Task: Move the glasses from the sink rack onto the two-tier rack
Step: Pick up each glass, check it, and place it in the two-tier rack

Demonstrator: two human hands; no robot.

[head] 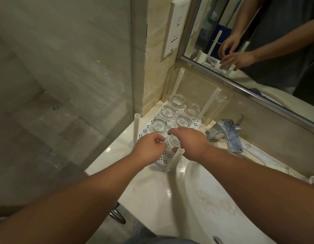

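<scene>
1. We reached both bare forearms forward over the white basin [196, 199] toward the corner of the counter.
2. Our left hand [149, 148] hovered knuckles-up over the near edge of the perforated white tray [145, 132], its fingers curled inward; we could not tell whether they held anything.
3. Our right hand [189, 141] arched over a clear glass [173, 140], index finger stretched past its far side and thumb low on the near side, loosely cupping it.
4. That glass stood on the tray between both hands, mostly hidden under the right palm.
5. Five more glasses [167, 111] stood upturned on the tray behind it, in two rows running toward the wall.
6. Four white posts [136, 128] rose from the tray's corners; the nearest one crossed in front of our right thumb.
7. No upper tier showed on the posts.
8. A chrome tap [228, 134] stood to the right, and the mirror [258, 50] reflected both hands dimly.
</scene>
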